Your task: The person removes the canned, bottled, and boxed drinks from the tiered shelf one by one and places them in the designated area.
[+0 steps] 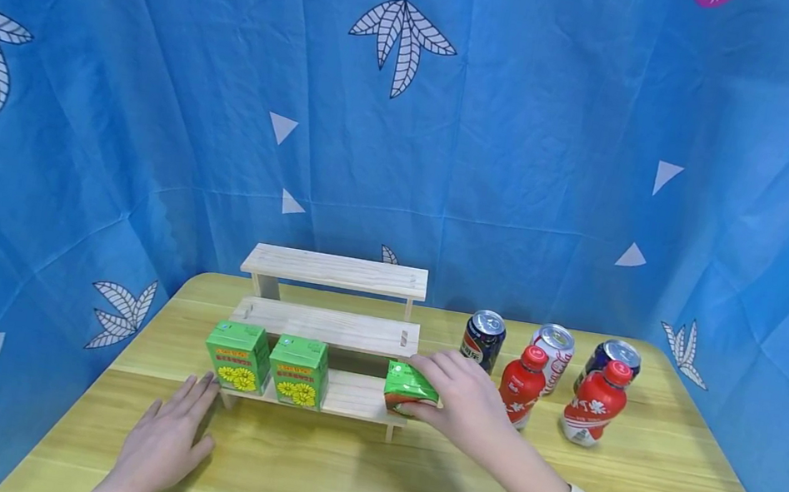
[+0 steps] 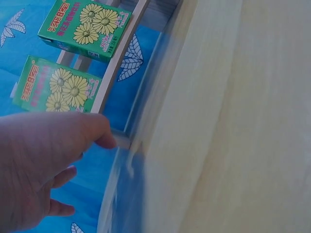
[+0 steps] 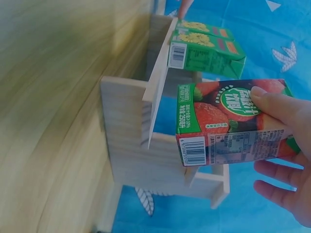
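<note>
My right hand (image 1: 466,403) grips a green and red juice box (image 3: 233,121) with strawberries pictured on it. In the right wrist view the thumb lies across its front, and the box is off the bottom step at the right end of the wooden stepped rack (image 1: 326,325). Two green drink boxes with yellow flowers stand on that step, a left one (image 1: 238,359) and a right one (image 1: 299,373). By the rack's left end is my left hand (image 1: 167,433), its fingers extended beside the left box; whether they touch the rack I cannot tell.
Right of the rack stand a dark blue can (image 1: 483,341), a white cola can (image 1: 552,354) and another dark can (image 1: 614,352) behind two red bottles, one nearer the rack (image 1: 521,386) and one farther right (image 1: 595,402). A blue curtain (image 1: 529,147) surrounds the wooden table (image 1: 301,477).
</note>
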`<state>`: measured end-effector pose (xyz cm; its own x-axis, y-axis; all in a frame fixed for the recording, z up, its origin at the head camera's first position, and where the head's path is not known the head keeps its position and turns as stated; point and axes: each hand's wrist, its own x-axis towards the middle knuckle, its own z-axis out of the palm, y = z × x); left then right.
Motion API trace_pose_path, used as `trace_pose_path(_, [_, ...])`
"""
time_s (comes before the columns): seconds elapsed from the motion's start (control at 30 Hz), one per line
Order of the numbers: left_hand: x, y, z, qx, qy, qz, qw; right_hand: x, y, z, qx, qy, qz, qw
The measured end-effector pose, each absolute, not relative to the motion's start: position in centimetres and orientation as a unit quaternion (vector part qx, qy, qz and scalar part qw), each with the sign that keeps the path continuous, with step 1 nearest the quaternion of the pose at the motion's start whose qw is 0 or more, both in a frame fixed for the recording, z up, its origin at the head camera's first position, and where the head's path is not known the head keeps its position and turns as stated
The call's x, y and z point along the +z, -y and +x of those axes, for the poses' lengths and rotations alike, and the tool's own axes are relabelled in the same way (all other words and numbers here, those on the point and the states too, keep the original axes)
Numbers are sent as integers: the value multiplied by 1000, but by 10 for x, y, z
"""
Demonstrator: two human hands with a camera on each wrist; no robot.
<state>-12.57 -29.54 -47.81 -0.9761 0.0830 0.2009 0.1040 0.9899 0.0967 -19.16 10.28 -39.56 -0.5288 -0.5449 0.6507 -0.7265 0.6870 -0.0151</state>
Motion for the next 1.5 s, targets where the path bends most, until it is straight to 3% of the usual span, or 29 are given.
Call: trace_pose_path(1.5, [-482,298,-127,-41,992,-59,102,-415,-215,-156,117,876,316,345])
